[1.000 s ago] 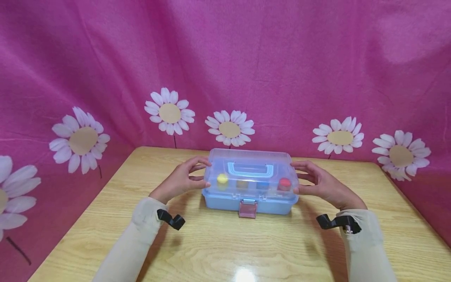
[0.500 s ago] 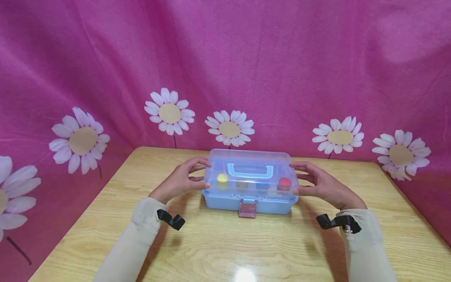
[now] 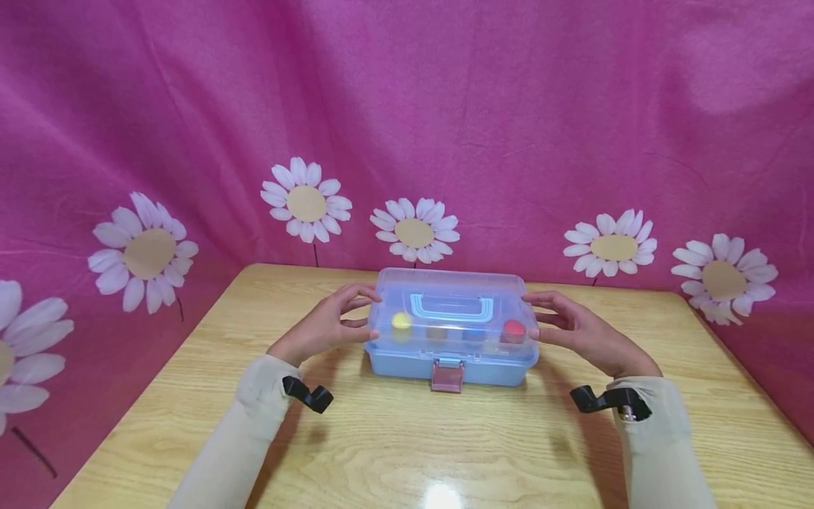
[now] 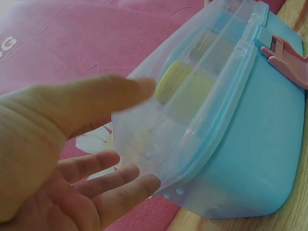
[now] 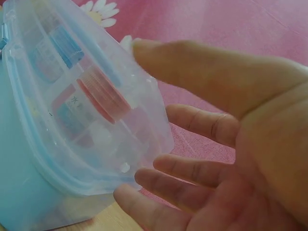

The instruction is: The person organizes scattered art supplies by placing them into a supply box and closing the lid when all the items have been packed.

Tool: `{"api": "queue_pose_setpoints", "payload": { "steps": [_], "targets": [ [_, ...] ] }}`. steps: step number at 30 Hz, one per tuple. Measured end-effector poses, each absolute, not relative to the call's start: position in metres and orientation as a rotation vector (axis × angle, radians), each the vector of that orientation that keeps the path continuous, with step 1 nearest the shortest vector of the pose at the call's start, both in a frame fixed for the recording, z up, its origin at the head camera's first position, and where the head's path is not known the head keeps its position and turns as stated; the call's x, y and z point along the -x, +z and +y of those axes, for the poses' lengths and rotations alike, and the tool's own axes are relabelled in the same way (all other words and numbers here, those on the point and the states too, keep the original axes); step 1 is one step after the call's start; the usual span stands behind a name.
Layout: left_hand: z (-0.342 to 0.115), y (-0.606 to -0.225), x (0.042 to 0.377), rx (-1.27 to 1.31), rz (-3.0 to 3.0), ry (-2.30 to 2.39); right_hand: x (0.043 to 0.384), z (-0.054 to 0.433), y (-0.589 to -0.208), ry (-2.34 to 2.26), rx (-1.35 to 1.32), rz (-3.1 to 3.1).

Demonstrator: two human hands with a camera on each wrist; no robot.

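Note:
A plastic storage box with a light blue base (image 3: 397, 365) and a see-through lid (image 3: 454, 281) sits on the table, lid down. Its blue handle (image 3: 451, 312) lies flat on the lid, while the pink latch (image 3: 448, 377) hangs loose in front. Through the lid show jars with coloured caps, among them a yellow cap (image 4: 172, 81), a blue cap (image 5: 67, 46) and a red cap (image 5: 103, 94). My left hand (image 3: 326, 324) is at the lid's left end, fingers extended and fingertips at its side. At the right end my right hand (image 3: 577, 332) mirrors it, fingers spread, thumb nearest the front.
The box stands toward the back of a wooden table (image 3: 439, 438). Behind and on both sides hangs a magenta cloth (image 3: 477, 127) with printed daisies. A black bracket is strapped to each wrist over a pale sleeve (image 3: 232, 438).
The right thumb has risen slightly along the lid's end. Both hands otherwise keep their places, and the box has not moved.

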State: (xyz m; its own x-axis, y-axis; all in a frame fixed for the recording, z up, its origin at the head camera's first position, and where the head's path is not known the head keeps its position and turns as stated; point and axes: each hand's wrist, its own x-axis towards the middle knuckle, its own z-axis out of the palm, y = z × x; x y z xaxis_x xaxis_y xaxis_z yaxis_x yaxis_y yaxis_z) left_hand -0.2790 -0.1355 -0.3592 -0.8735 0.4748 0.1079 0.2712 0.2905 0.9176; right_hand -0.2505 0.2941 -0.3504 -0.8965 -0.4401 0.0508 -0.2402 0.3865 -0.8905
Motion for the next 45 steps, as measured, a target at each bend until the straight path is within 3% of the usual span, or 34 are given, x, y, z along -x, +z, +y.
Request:
{"api": "queue_pose_setpoints", "payload": {
  "steps": [23, 33, 45],
  "targets": [
    [-0.131, -0.36, 0.274, -0.638, 2.558, 1.528, 0.248, 0.288, -0.354, -1.521, 0.592, 2.449],
    [-0.128, -0.347, 0.263, -0.982, 2.862, 1.24, 0.239, 0.275, -0.338, -1.396, 0.582, 2.662],
    [-0.088, -0.343, 0.24, -1.422, 3.159, 0.741, 0.22, 0.251, -0.339, -1.009, 0.883, 3.173]
  ]
}}
